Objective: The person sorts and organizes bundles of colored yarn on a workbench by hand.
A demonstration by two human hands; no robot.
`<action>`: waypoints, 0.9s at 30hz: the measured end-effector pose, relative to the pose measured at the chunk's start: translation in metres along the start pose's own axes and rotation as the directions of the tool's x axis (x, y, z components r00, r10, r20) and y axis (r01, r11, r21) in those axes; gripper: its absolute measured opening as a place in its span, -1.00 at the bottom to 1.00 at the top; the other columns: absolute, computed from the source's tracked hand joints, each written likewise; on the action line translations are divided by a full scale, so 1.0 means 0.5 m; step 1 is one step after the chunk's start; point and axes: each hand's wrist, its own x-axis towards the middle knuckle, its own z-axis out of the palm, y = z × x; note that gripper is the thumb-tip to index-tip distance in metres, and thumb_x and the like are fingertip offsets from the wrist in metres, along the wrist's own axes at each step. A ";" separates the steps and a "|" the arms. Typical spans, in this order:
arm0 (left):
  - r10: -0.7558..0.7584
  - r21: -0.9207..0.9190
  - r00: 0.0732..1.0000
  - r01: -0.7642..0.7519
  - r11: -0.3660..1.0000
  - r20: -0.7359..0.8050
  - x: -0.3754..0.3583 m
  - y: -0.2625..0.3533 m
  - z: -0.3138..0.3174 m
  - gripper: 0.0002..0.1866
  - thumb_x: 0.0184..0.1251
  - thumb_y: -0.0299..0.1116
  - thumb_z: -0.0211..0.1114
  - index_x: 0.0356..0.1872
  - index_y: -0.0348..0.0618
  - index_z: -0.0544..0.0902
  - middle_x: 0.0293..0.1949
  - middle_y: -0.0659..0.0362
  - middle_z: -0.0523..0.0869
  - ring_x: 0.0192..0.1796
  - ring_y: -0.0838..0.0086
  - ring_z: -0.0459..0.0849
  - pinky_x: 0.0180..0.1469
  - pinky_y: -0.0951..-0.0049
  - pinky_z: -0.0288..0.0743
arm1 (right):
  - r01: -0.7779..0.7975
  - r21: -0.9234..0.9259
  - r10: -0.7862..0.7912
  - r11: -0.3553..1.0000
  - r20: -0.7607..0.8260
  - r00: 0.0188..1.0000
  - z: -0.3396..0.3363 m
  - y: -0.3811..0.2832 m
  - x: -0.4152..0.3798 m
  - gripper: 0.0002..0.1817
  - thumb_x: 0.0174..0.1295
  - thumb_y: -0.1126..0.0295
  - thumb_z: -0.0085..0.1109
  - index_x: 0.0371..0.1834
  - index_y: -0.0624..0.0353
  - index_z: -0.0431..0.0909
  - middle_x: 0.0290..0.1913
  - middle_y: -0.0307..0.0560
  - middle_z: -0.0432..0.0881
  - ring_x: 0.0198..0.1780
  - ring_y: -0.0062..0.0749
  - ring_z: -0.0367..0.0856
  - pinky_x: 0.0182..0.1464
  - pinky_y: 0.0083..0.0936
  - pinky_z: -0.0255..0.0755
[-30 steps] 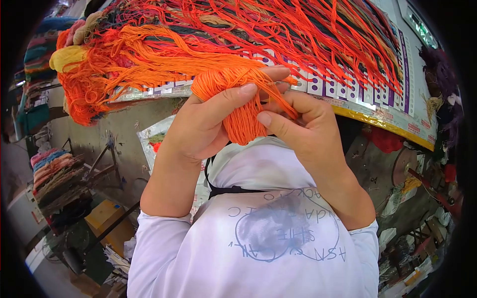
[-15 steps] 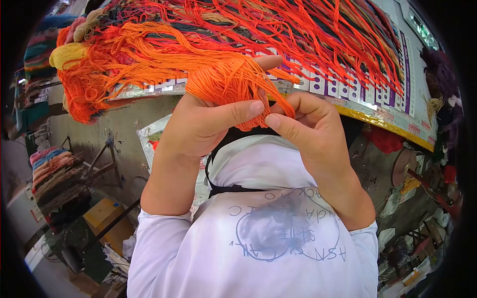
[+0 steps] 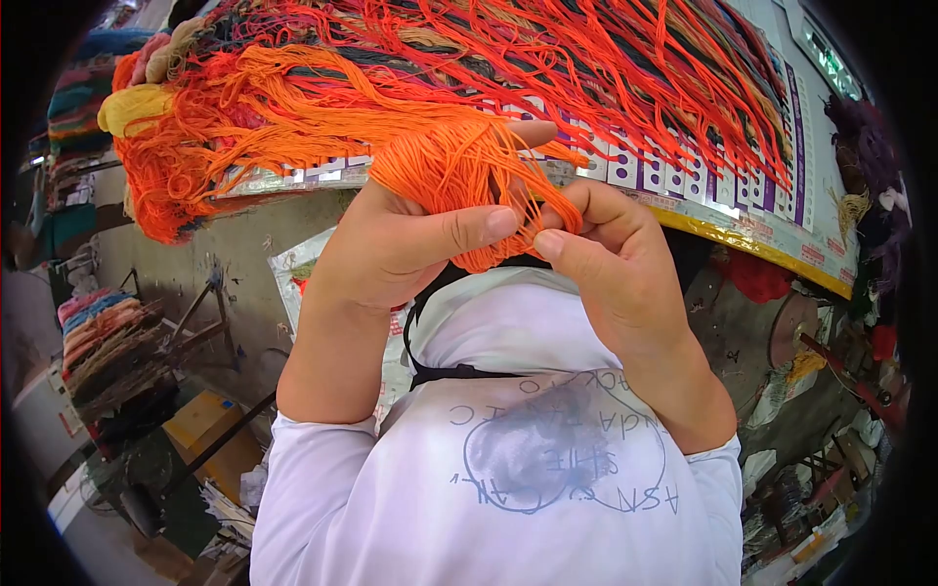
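Observation:
An orange skein of yarn [image 3: 440,166] is bunched in front of my chest. My left hand [image 3: 410,234] is closed round it, with the thumb across its near side and one fingertip showing beyond its far side. Strands stretch from the bundle to my right hand [image 3: 606,230], whose thumb and bent fingers pinch several of them at the right end. Gaps show between the strands there. Behind the bundle, loose orange yarn [image 3: 293,127] trails over the table.
The table [image 3: 752,244] has a yellow-taped front edge and printed sheets under red, orange and dark yarn [image 3: 586,59]. A yellow yarn bundle [image 3: 135,110] sits at its left end. More coloured hanks [image 3: 107,332] hang at left, above a cardboard box [image 3: 210,439].
The strands at the right end are spread a little wider. My right thumb has shifted slightly right, and the bundle has slumped a little lower in my left hand.

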 end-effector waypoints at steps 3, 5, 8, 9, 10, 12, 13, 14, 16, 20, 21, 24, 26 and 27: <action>-0.006 0.016 1.000 0.005 1.000 0.022 0.001 -0.001 -0.003 -0.35 0.04 -0.46 0.33 0.20 -0.48 0.36 0.11 -0.02 0.53 0.01 0.38 0.61 0.12 0.36 0.42 | 0.031 0.003 -0.031 1.000 0.002 1.000 -0.004 0.007 0.002 -0.95 0.18 0.54 0.13 -0.31 0.24 0.51 -0.40 -0.37 0.49 -0.38 -0.84 0.34 -0.36 -0.81 0.17; -0.011 0.041 1.000 0.010 0.999 0.029 0.001 0.002 -0.007 -0.35 0.02 -0.47 0.33 0.20 -0.49 0.36 0.04 0.02 0.59 -0.04 0.42 0.62 0.08 0.38 0.43 | 0.054 0.002 -0.054 0.999 -0.001 0.999 -0.009 0.010 0.005 -0.95 0.18 0.55 0.11 -0.30 0.24 0.51 -0.40 -0.37 0.49 -0.37 -0.84 0.34 -0.36 -0.81 0.17; 0.009 0.160 0.997 -0.022 0.987 0.079 0.002 0.007 -0.011 -0.31 0.00 -0.39 0.32 0.20 -0.53 0.35 -0.29 0.20 0.62 -0.21 0.52 0.58 -0.05 0.46 0.44 | 0.064 0.024 -0.063 0.998 -0.035 0.997 -0.018 0.006 0.013 -0.95 0.20 0.55 0.08 -0.29 0.24 0.50 -0.38 -0.35 0.49 -0.34 -0.81 0.37 -0.32 -0.81 0.21; 0.054 0.130 0.997 -0.061 0.990 0.060 0.005 0.009 -0.005 -0.27 -0.01 -0.33 0.30 0.21 -0.54 0.33 -0.41 0.27 0.54 -0.28 0.56 0.53 -0.12 0.51 0.42 | 0.069 0.016 -0.068 0.997 -0.017 0.998 -0.020 0.003 0.016 -0.93 0.20 0.55 0.07 -0.27 0.25 0.49 -0.38 -0.33 0.50 -0.32 -0.78 0.38 -0.28 -0.79 0.25; 0.099 0.099 0.994 -0.103 0.990 0.041 0.007 0.012 0.001 -0.23 -0.02 -0.27 0.28 0.22 -0.56 0.31 -0.54 0.34 0.46 -0.36 0.60 0.48 -0.18 0.56 0.40 | 0.075 0.007 -0.075 0.997 0.003 0.997 -0.022 -0.002 0.019 -0.92 0.20 0.54 0.07 -0.26 0.27 0.49 -0.37 -0.32 0.50 -0.30 -0.75 0.40 -0.24 -0.77 0.28; 0.136 0.135 0.991 -0.137 0.981 0.016 0.012 0.023 0.004 -0.22 -0.03 -0.22 0.25 0.22 -0.58 0.31 -0.61 0.34 0.41 -0.42 0.61 0.48 -0.13 0.60 0.38 | -0.046 -0.074 0.057 0.996 0.143 0.988 -0.029 -0.028 0.017 -0.88 0.21 0.54 0.07 -0.21 0.31 0.49 -0.33 -0.25 0.54 -0.25 -0.70 0.45 -0.15 -0.71 0.32; 0.021 0.073 0.988 -0.032 0.997 0.151 0.010 0.033 -0.008 -0.20 -0.02 -0.23 0.26 0.24 -0.58 0.28 -0.62 0.34 0.41 -0.43 0.61 0.48 -0.10 0.58 0.37 | -0.118 -0.131 0.142 0.984 0.188 0.972 -0.029 -0.043 0.013 -0.88 0.21 0.54 0.07 -0.21 0.32 0.50 -0.33 -0.25 0.55 -0.25 -0.71 0.45 -0.16 -0.71 0.32; -0.084 0.027 0.954 0.080 0.996 0.288 0.009 0.041 -0.020 -0.18 -0.01 -0.23 0.26 0.25 -0.59 0.24 -0.63 0.34 0.40 -0.45 0.61 0.47 -0.07 0.57 0.36 | 0.021 -0.372 0.075 0.928 0.242 0.967 -0.039 -0.051 0.012 -0.90 0.22 0.52 0.09 -0.23 0.30 0.53 -0.36 -0.29 0.54 -0.26 -0.75 0.43 -0.21 -0.76 0.31; -0.024 0.033 0.851 0.008 0.999 0.525 0.025 0.028 -0.068 -0.46 0.08 -0.41 0.29 0.10 -0.49 0.45 -0.55 0.30 0.44 -0.52 0.65 0.44 -0.38 0.57 0.39 | -0.063 -0.438 0.223 0.897 0.323 0.920 -0.059 -0.094 -0.001 -0.89 0.23 0.47 0.13 -0.28 0.30 0.58 -0.38 -0.30 0.55 -0.30 -0.78 0.42 -0.26 -0.76 0.30; -0.072 0.060 0.978 0.062 0.996 0.197 -0.061 0.034 -0.159 -0.61 -0.03 -0.45 0.32 -0.16 -0.47 0.52 -0.66 0.14 0.54 -0.68 0.50 0.47 -0.68 0.46 0.33 | 0.229 -0.222 -0.125 0.948 0.401 0.907 -0.176 -0.137 -0.059 -0.83 0.29 0.48 -0.02 -0.34 0.28 0.59 -0.46 -0.22 0.57 -0.27 -0.32 0.55 -0.16 -0.49 0.41; 0.046 -0.035 0.975 -0.039 0.999 0.219 -0.066 0.047 -0.221 -0.82 0.18 -0.37 0.20 -0.35 -0.31 0.52 -0.79 0.27 0.41 -0.82 0.61 0.30 -0.80 0.54 0.15 | 0.296 -0.034 -0.276 0.955 0.273 0.922 -0.222 -0.148 -0.091 -0.83 0.32 0.45 -0.04 -0.33 0.28 0.54 -0.53 -0.28 0.47 -0.33 -0.40 0.50 -0.20 -0.50 0.40; 0.177 -0.470 0.981 -0.121 0.874 0.076 -0.147 0.100 -0.382 -0.69 0.52 -0.25 -0.22 -0.45 -0.09 0.34 -0.75 0.42 0.11 -0.80 0.74 -0.01 -0.80 0.68 -0.12 | 0.458 0.306 -0.444 0.834 -0.118 0.888 -0.366 -0.202 -0.197 -0.82 0.41 0.39 -0.17 -0.28 0.23 0.40 -0.63 -0.33 0.09 -0.56 -0.64 0.14 -0.37 -0.57 0.23; 0.143 -0.549 0.947 -0.284 0.786 -0.286 -0.217 0.133 -0.479 -0.75 0.53 -0.31 -0.23 -0.37 -0.13 0.33 -0.68 0.38 0.16 -0.75 0.72 0.03 -0.76 0.66 -0.08 | 0.498 0.301 -0.417 0.813 -0.296 0.859 -0.501 -0.235 -0.305 -0.78 0.44 0.39 -0.21 -0.25 0.29 0.41 -0.61 -0.36 0.05 -0.62 -0.67 0.01 -0.53 -0.68 0.05; 0.145 -0.573 0.952 -0.280 0.770 -0.271 -0.235 0.154 -0.505 -0.74 0.53 -0.32 -0.24 -0.38 -0.14 0.32 -0.68 0.38 0.15 -0.75 0.72 0.03 -0.75 0.65 -0.09 | 0.471 0.252 -0.379 0.845 -0.340 0.861 -0.543 -0.251 -0.358 -0.77 0.45 0.38 -0.22 -0.25 0.28 0.41 -0.60 -0.36 0.06 -0.62 -0.68 0.00 -0.55 -0.70 0.01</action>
